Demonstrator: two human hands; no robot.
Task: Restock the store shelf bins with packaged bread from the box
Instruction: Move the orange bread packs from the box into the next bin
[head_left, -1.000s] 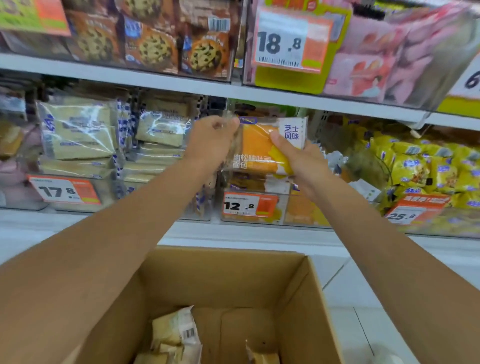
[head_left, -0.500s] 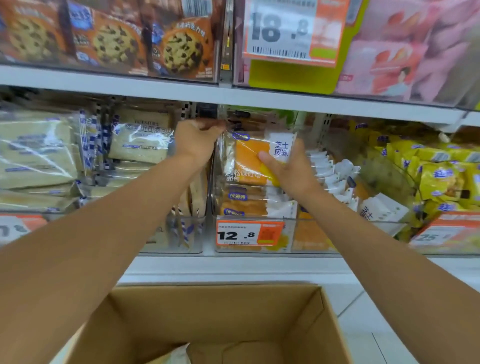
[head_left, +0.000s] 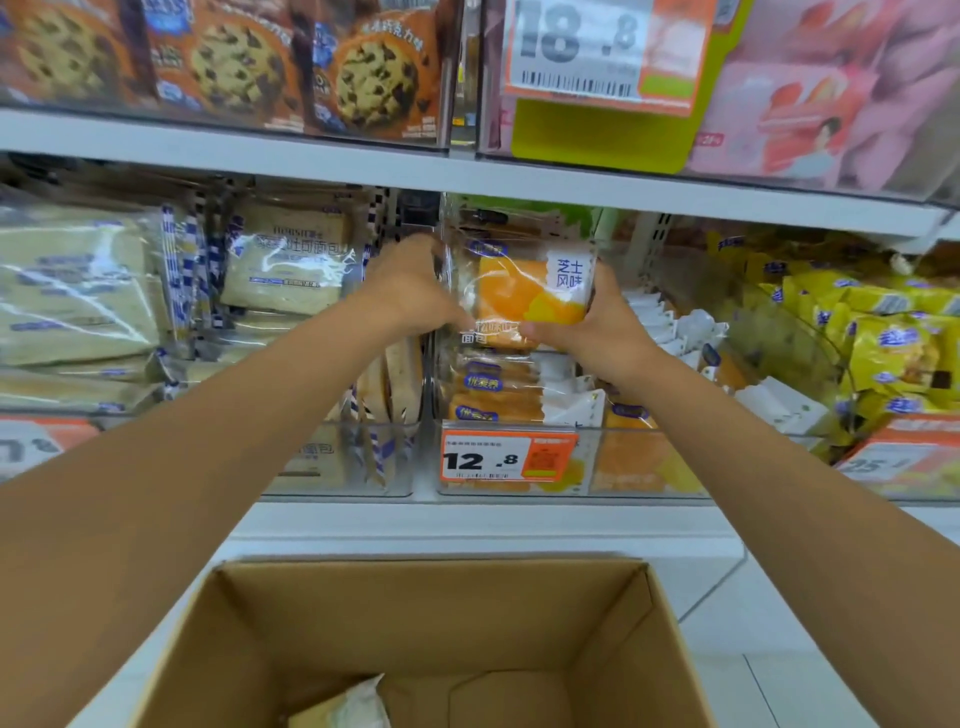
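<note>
Both hands hold one orange-and-white bread packet (head_left: 519, 293) upright over the clear bin (head_left: 519, 486) that carries the 12.8 price tag. My left hand (head_left: 410, 293) grips the packet's left edge and my right hand (head_left: 597, 322) grips its right side and lower corner. Under the packet lie more orange bread packets (head_left: 498, 395), stacked in the same bin. The open cardboard box (head_left: 426, 639) stands below at the frame's bottom, with one pale packet (head_left: 348, 709) showing inside it.
The bin to the left holds pale toast packets (head_left: 291, 275), and yellow snack bags (head_left: 883, 332) fill the bin at the right. The white upper shelf (head_left: 467, 176) runs just above my hands, with cookie packs (head_left: 223, 67) on it. White floor tiles (head_left: 779, 649) lie beside the box.
Both hands have carried the orange packet forward into the shelf opening, over the stacked packets. My right hand has shifted from the packet's front to its right side.
</note>
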